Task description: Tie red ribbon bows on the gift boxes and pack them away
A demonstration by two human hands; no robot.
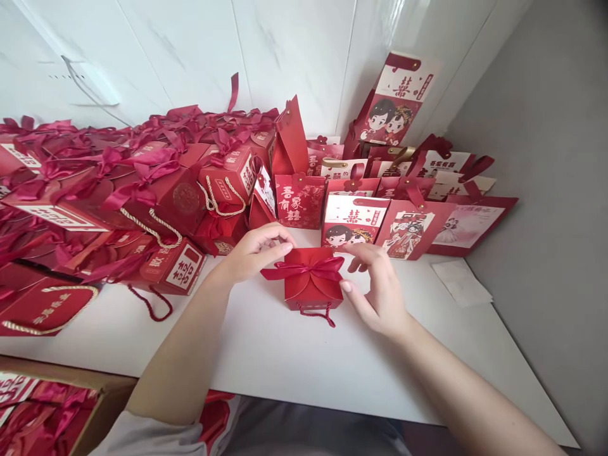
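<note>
A small red gift box sits on the white table, with a red ribbon tied in a bow across its top and a twisted red cord handle at its front. At the box's upper left is my left hand, thumb and fingertips brought near each other by the ribbon; whether they pinch anything is hard to tell. On the right side, my right hand has its thumb and fingers apart beside the box and the ribbon's end, holding nothing.
Many red boxes with ribbons are piled at the left. Red paper bags stand along the back right. A white paper lies near the grey wall. An open carton of red boxes is at the lower left.
</note>
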